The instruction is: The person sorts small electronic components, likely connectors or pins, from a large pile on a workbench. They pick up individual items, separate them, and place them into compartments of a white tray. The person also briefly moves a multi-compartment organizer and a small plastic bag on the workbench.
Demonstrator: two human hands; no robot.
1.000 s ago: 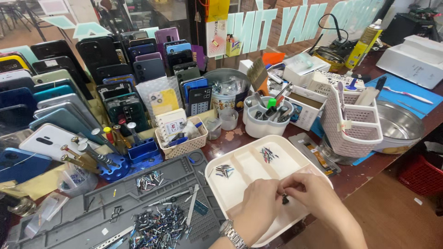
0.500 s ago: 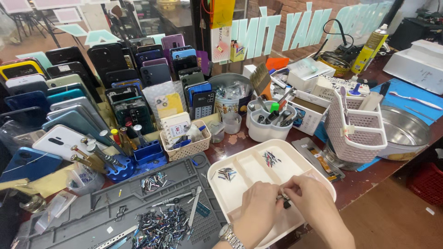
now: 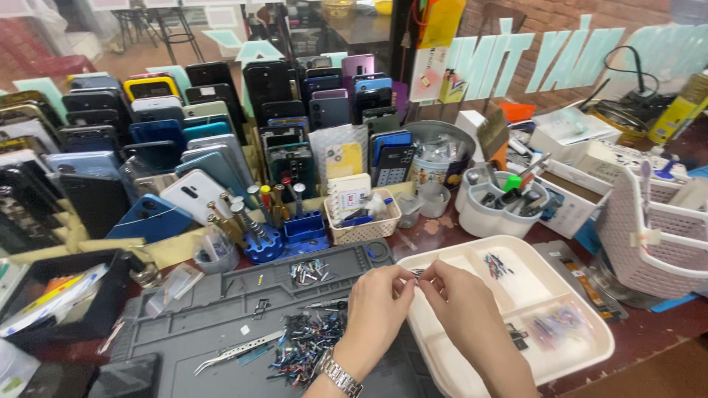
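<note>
Matt grey rubbery work mat (image 3: pixel 221 317) along the worktop's near edge, strewn with glossy little metal screws (image 3: pixel 306 343) and bright steel tweezers (image 3: pixel 236 350). Smooth cream plastic tray (image 3: pixel 582 324) at the near right, faintly shiny. Polished metal watch band (image 3: pixel 339 374) on the left wrist. Glossy glass and plastic phone backs (image 3: pixel 199 191) toward the far left. Woven-look white plastic basket (image 3: pixel 649 243) at the right edge. Dull steel bowl (image 3: pixel 439 136) toward the far edge. Dark reddish worktop (image 3: pixel 649 335), smooth, slightly glossy.
</note>
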